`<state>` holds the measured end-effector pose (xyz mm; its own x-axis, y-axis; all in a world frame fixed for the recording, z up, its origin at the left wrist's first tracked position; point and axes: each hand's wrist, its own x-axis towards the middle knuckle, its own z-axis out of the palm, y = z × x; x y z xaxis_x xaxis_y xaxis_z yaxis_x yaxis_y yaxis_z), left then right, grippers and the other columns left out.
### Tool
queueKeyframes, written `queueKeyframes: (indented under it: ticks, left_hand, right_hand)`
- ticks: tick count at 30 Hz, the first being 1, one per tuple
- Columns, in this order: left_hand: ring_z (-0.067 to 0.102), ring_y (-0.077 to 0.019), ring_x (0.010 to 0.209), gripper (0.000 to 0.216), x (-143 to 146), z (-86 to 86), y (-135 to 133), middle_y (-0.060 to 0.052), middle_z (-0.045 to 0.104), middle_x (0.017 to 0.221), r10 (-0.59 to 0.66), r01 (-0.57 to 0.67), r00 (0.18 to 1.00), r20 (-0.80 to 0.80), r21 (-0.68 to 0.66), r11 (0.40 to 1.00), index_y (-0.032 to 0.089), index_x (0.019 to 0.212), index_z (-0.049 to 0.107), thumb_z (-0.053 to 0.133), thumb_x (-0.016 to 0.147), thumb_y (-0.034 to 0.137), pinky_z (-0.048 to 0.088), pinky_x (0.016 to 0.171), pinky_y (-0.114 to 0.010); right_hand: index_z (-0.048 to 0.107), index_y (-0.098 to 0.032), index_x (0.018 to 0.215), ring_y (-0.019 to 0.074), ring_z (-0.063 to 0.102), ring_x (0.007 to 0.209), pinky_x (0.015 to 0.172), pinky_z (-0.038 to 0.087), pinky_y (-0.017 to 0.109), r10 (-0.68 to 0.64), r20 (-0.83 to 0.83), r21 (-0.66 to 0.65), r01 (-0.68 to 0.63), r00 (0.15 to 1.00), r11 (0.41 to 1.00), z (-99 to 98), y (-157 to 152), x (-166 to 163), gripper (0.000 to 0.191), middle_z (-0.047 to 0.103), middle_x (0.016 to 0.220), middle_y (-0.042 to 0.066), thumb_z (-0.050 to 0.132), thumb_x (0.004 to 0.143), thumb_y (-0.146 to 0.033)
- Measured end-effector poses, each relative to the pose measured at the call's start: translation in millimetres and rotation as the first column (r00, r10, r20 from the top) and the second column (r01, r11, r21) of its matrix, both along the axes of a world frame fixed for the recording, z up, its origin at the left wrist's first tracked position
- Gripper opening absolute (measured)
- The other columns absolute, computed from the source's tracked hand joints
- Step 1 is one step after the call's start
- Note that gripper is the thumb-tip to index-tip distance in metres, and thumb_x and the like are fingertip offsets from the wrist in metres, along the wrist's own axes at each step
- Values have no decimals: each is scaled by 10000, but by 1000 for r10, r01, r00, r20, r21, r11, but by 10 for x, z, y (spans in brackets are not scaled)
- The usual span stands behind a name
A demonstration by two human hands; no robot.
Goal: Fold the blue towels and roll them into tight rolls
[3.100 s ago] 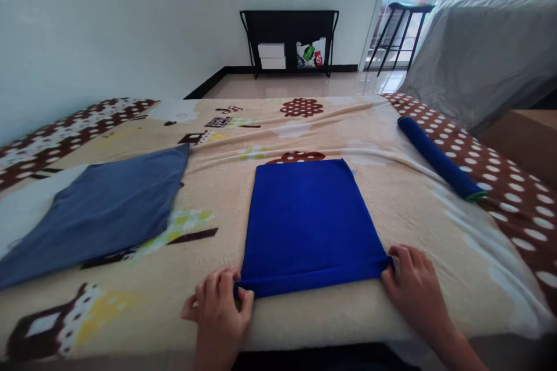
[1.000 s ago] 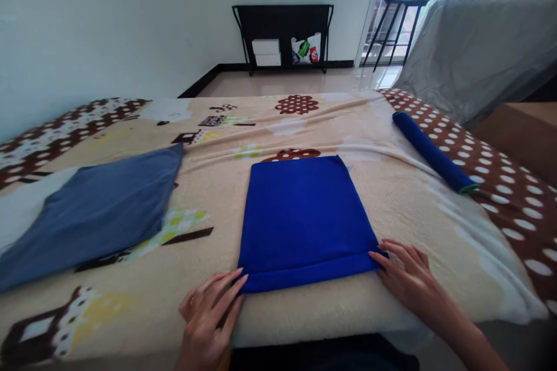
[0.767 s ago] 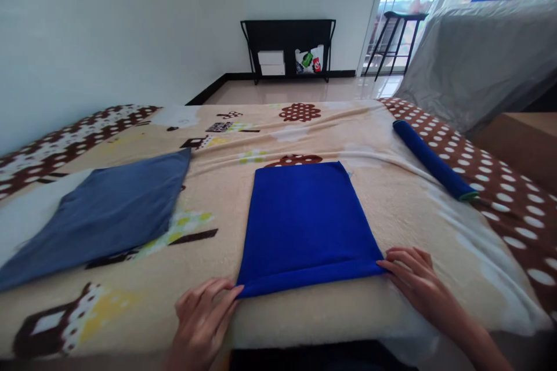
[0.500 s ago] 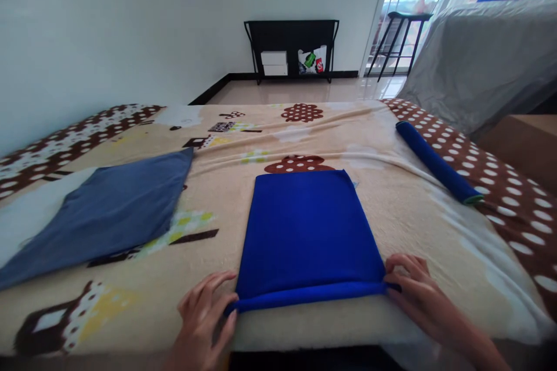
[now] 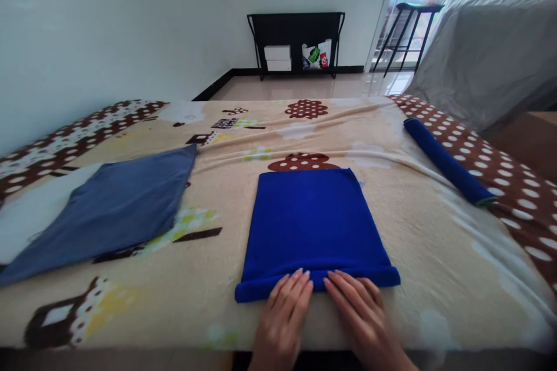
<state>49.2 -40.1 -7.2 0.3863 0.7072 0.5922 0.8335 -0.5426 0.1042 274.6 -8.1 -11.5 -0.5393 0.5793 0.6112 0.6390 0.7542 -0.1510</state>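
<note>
A bright blue cloth (image 5: 315,220) lies on the bed blanket, its near edge rolled into a narrow tube that runs left to right. My left hand (image 5: 285,313) rests its outstretched fingers on that roll, left of its middle. Just to the right, my right hand (image 5: 359,310) lies on the same roll, fingers extended and fairly flat. The palms face down, and a small gap separates the two hands. Both ends of the roll stick out past my hands. The far part of the cloth is flat.
A grey-blue cloth (image 5: 126,208) is spread to the left on the patterned blanket (image 5: 226,284). To the right lies a rolled dark blue cloth (image 5: 448,159). Beyond the bed stand a black rack (image 5: 297,29) and a stool (image 5: 418,8). Plastic sheeting (image 5: 487,58) covers something at right.
My hands have left the two ends of the roll and come together at its middle, fingers now straightened. The rolled edge looks thicker. The view has shifted slightly.
</note>
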Motion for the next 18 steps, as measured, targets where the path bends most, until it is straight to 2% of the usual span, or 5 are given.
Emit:
queueKeyframes:
  ticks: [5, 8, 13, 15, 18]
  left_hand:
    - [538, -228, 1314, 490, -632, 26, -168, -118, 651, 1322, 150, -151, 985, -87, -10, 988, 110, 1370, 534, 550, 880, 84, 311, 1178, -430]
    - [540, -246, 1311, 487, -498, 85, -196, -101, 663, 1307, 238, -238, 970, -51, 7, 971, 139, 1361, 549, 570, 875, 113, 202, 1215, -498]
    - [475, -239, 1371, 513, 55, 127, -21, -130, 595, 1388, 46, -51, 994, -98, -41, 998, 69, 1388, 500, 489, 875, 82, 297, 1170, -420]
    - [457, -234, 1384, 521, -36, 86, -1, -127, 572, 1415, 79, -88, 987, -142, -57, 995, 72, 1410, 479, 511, 893, 134, 290, 1171, -399]
    - [466, -240, 1375, 542, -472, 5, -96, -108, 575, 1417, 209, -220, 964, -162, -51, 974, 122, 1440, 460, 527, 909, 206, 254, 1185, -428]
  right_hand:
    - [514, -134, 1399, 223, 504, 1296, 1036, 399, 386, -83, 64, -62, 87, 994, 994, -36, 17, 552, 482, 572, 1383, 90, 530, 918, -94]
    - [526, -138, 1385, 232, 524, 1275, 1018, 425, 403, -111, -14, -45, 110, 994, 993, 56, 5, 398, 488, 607, 1338, 90, 559, 901, -93]
    - [536, -128, 1374, 221, 469, 1346, 1074, 418, 400, 72, 64, -93, -66, 995, 993, 204, 56, -203, 483, 550, 1412, 65, 474, 897, -87]
    - [508, -132, 1403, 212, 462, 1354, 1098, 397, 401, 30, 125, -106, -17, 992, 994, 167, 113, -108, 493, 527, 1437, 56, 472, 912, -99]
    - [413, -149, 1478, 213, 451, 1366, 1125, 353, 421, -110, 176, -99, 128, 978, 987, 41, 177, 398, 556, 513, 1449, 60, 478, 927, -122]
